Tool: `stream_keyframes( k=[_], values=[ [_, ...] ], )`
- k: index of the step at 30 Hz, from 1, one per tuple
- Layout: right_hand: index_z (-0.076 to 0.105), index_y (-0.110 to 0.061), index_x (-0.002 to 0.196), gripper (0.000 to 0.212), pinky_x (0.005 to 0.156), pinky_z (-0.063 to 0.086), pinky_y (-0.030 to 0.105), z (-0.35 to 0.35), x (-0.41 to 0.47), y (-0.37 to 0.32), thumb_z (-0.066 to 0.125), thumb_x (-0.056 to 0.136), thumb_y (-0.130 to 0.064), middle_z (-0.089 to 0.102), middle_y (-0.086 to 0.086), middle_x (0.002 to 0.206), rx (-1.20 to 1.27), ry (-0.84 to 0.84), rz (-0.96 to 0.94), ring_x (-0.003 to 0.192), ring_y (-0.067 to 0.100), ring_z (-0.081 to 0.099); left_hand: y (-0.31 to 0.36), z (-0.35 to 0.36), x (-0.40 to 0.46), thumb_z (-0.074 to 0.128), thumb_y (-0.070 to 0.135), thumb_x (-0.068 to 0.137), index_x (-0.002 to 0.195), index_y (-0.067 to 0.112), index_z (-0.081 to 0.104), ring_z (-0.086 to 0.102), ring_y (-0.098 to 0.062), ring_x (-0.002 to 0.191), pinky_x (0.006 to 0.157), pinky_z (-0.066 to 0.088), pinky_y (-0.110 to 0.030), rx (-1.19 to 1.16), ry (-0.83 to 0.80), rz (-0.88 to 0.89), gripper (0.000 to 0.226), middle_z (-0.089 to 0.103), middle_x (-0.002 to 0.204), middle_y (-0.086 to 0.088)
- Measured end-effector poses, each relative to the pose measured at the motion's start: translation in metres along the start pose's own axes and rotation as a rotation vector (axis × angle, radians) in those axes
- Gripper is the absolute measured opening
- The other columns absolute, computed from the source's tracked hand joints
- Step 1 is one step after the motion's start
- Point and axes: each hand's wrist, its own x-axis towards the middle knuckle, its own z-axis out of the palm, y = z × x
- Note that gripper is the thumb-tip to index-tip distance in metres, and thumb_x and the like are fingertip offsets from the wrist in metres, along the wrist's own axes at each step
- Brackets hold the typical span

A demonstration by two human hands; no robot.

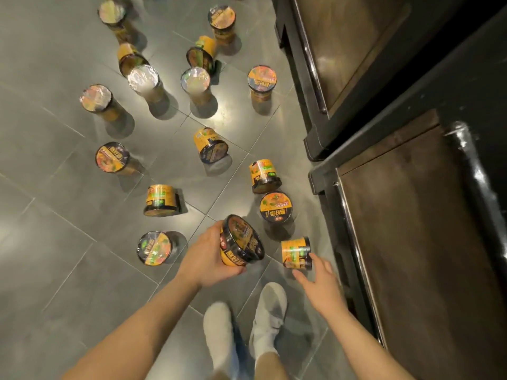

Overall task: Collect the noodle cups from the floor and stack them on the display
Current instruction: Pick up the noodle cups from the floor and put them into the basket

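Left hand [208, 259] has a noodle cup [241, 242] off the floor [55, 242], fingers wrapped round the side wall and under the base, lid tipped toward the camera. Right hand [315, 281] is spread wide and holding nothing, fingertips just short of a tipped cup [296, 253] lying on its side near the foot of the dark display [411, 215]. More cups are scattered across the tiles, some upright, some rolled over, the nearest an upright cup [275, 207] just beyond the held one.

These look light and fairly stiff, but the shrink-wrap film shines, so expect a slippery skin. Best hold is around the wall, below the wide lid rim, which gives the fingers a lip to catch on. Squeeze gently: the walls are probably thin and may dent. The one on its side may roll away if nudged, so come down over it.
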Motion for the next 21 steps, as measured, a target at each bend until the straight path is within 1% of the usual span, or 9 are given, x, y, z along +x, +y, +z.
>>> stream_keyframes(
  k=[2, 4, 7, 9, 11, 13, 15, 18, 21],
  values=[
    [0.033, -0.021, 0.148, 0.074, 0.105, 0.04, 0.039, 0.009, 0.02, 0.002, 0.059, 0.088, -0.055, 0.034, 0.001, 0.15, -0.014, 0.008, 0.037, 0.134, 0.022, 0.037, -0.009, 0.015, 0.017, 0.079, 0.063, 0.056, 0.142, 0.023, 0.032, 0.052, -0.015, 0.114, 0.093, 0.049, -0.034, -0.006, -0.014, -0.007, 0.106, 0.052, 0.126, 0.003],
    [0.032, -0.02, 0.148, 0.076, 0.107, 0.036, 0.04, 0.025, 0.043, 0.009, 0.06, 0.087, -0.055, 0.031, 0.005, 0.152, -0.053, 0.026, 0.056, 0.137, 0.025, 0.033, -0.023, 0.036, 0.032, 0.081, 0.062, 0.055, 0.14, 0.023, 0.035, 0.053, -0.014, 0.113, 0.093, 0.049, -0.034, -0.011, -0.024, -0.005, 0.104, 0.053, 0.124, 0.004],
    [0.02, -0.024, 0.152, 0.084, 0.108, 0.035, 0.041, 0.05, 0.076, 0.022, 0.059, 0.086, -0.059, 0.018, 0.007, 0.158, -0.15, 0.047, 0.107, 0.142, 0.028, 0.023, -0.054, 0.072, 0.052, 0.083, 0.066, 0.055, 0.142, 0.024, 0.033, 0.052, -0.011, 0.114, 0.095, 0.048, -0.031, -0.019, -0.064, -0.02, 0.108, 0.052, 0.128, 0.007],
    [0.012, -0.026, 0.154, 0.091, 0.108, 0.034, 0.042, 0.068, 0.099, 0.033, 0.06, 0.085, -0.06, 0.009, 0.008, 0.16, -0.171, 0.061, 0.143, 0.144, 0.031, 0.017, -0.077, 0.099, 0.062, 0.08, 0.071, 0.055, 0.143, 0.026, 0.03, 0.051, -0.012, 0.117, 0.097, 0.049, -0.034, -0.022, -0.084, -0.031, 0.11, 0.051, 0.13, 0.007],
    [0.009, -0.026, 0.154, 0.098, 0.108, 0.034, 0.045, 0.088, 0.122, 0.042, 0.065, 0.081, -0.06, 0.002, 0.009, 0.161, -0.162, 0.057, 0.174, 0.144, 0.033, 0.015, -0.097, 0.121, 0.071, 0.079, 0.072, 0.055, 0.144, 0.028, 0.028, 0.05, -0.012, 0.119, 0.098, 0.049, -0.036, -0.017, -0.108, -0.061, 0.111, 0.05, 0.132, 0.007],
    [0.012, -0.027, 0.153, 0.103, 0.108, 0.033, 0.047, 0.11, 0.142, 0.05, 0.069, 0.076, -0.061, -0.003, 0.01, 0.16, -0.201, 0.063, 0.183, 0.143, 0.035, 0.014, -0.115, 0.141, 0.079, 0.078, 0.071, 0.056, 0.144, 0.026, 0.028, 0.05, -0.014, 0.119, 0.099, 0.048, -0.036, -0.012, -0.125, -0.072, 0.111, 0.051, 0.132, 0.004],
    [0.019, -0.027, 0.151, 0.103, 0.107, 0.032, 0.049, 0.129, 0.158, 0.055, 0.074, 0.071, -0.059, -0.003, 0.009, 0.159, -0.262, 0.125, 0.182, 0.139, 0.035, 0.016, -0.128, 0.157, 0.086, 0.077, 0.069, 0.057, 0.145, 0.022, 0.029, 0.05, -0.016, 0.119, 0.099, 0.046, -0.034, -0.011, -0.152, -0.076, 0.111, 0.051, 0.131, 0.001],
    [0.026, -0.029, 0.146, 0.095, 0.1, 0.035, 0.048, 0.142, 0.178, 0.056, 0.078, 0.07, -0.051, 0.001, 0.009, 0.156, -0.357, 0.217, 0.181, 0.132, 0.034, 0.022, -0.139, 0.173, 0.096, 0.076, 0.069, 0.059, 0.146, 0.02, 0.027, 0.05, -0.018, 0.119, 0.099, 0.047, -0.035, -0.006, -0.178, -0.071, 0.111, 0.05, 0.133, -0.001],
    [0.029, -0.029, 0.145, 0.09, 0.095, 0.036, 0.045, 0.138, 0.195, 0.048, 0.074, 0.071, -0.052, 0.007, 0.011, 0.155, -0.424, 0.214, 0.177, 0.129, 0.032, 0.025, -0.144, 0.175, 0.106, 0.073, 0.073, 0.06, 0.146, 0.023, 0.025, 0.051, -0.018, 0.118, 0.097, 0.05, -0.039, 0.007, -0.188, -0.073, 0.11, 0.05, 0.133, 0.0]
  ],
)
